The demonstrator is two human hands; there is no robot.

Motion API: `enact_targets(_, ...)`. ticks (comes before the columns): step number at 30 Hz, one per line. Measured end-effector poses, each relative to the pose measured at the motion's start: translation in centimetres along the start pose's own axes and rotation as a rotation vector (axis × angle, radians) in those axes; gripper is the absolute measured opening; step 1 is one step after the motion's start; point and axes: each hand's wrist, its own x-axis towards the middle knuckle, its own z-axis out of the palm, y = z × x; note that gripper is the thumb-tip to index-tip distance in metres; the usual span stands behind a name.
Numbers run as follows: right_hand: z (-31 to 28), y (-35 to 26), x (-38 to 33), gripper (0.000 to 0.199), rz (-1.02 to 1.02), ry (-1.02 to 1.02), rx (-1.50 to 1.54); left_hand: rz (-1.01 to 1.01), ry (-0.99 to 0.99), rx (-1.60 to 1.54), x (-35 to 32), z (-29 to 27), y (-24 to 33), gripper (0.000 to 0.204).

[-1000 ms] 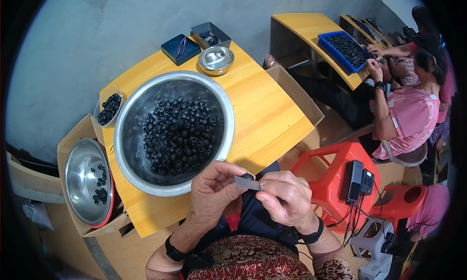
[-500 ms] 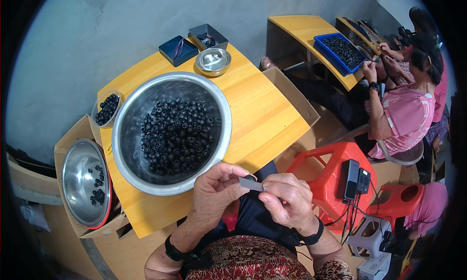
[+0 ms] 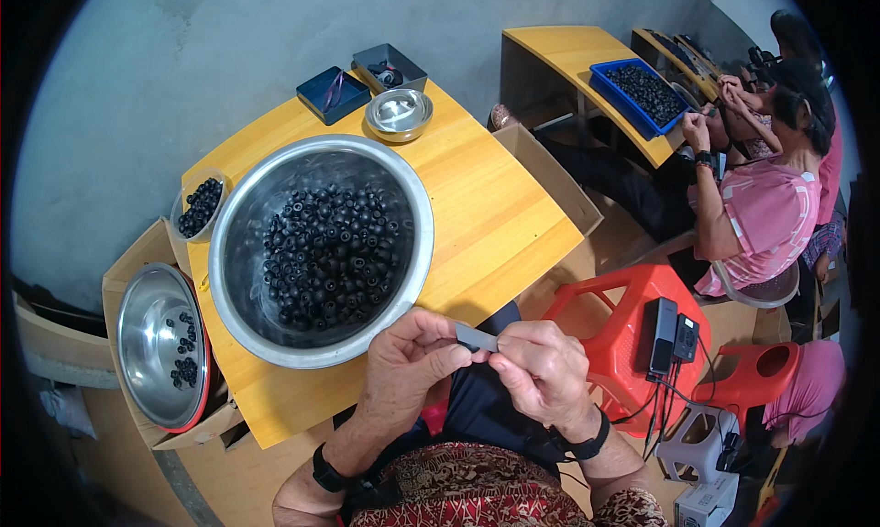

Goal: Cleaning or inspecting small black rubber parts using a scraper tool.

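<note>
Both hands meet low in view: left hand [image 3: 408,367] and right hand [image 3: 541,376] pinch opposite ends of a small flat grey strip [image 3: 475,337], which bridges their fingertips. At 11 o'clock from the strip, the large steel bowl of black rubber rings [image 3: 275,344] sits on the yellow wooden table [image 3: 495,215].

A small flat grey strip [image 3: 476,336] is lying roughly level, pinched at both ends between fingertips, hanging just off the near edge of the table, near the big steel bowl's rim.
</note>
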Motion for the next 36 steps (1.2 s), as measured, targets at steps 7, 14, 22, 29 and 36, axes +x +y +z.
enact_targets(7,-0.3,-0.6,0.0,0.046,0.273,0.161,0.124,-0.040,0.058,-0.048,0.1,0.9,0.4,0.017)
enact_targets(14,0.5,-0.5,0.4,0.038,0.074,-0.010,0.046,-0.076,0.040,-0.043,-0.2,0.7,0.1,0.015)
enact_targets(22,0.2,-0.6,0.2,0.042,-0.077,-0.002,-0.095,-0.196,0.029,-0.274,-0.3,0.9,0.2,0.009)
enact_targets(29,0.0,-0.2,0.3,0.038,-0.076,0.022,-0.102,-0.265,0.013,-0.156,0.2,1.6,1.4,0.023)
enact_targets(36,-0.1,-0.2,-0.4,0.039,-0.067,0.024,-0.082,-0.123,-0.073,0.035,-0.1,1.1,0.5,0.024)
